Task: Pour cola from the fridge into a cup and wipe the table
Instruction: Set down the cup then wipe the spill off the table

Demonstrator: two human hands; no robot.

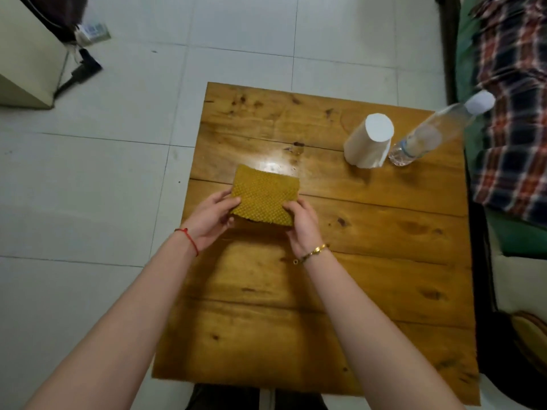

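On the wooden tabletop (370, 261) an upturned cup (370, 140) and bottle (429, 134) stand untouched, while both hands' fingers (228, 202) pinch a yellow cloth (265, 192), so wiping seems under way.

A lived-in room of a home is shown. A small wooden table (370, 261) of knotted planks is set on pale floor tiles (88, 179). At two o'clock a plaid blanket (512, 119) is draped over a green-cushioned seat (467, 69) just beside the table. At ten o'clock the corner of a cream appliance or cabinet (26, 60) is seen, with a dark plug and cable (83, 69) lying on the floor beside it. A patterned cushion (529, 335) is glimpsed at four o'clock.
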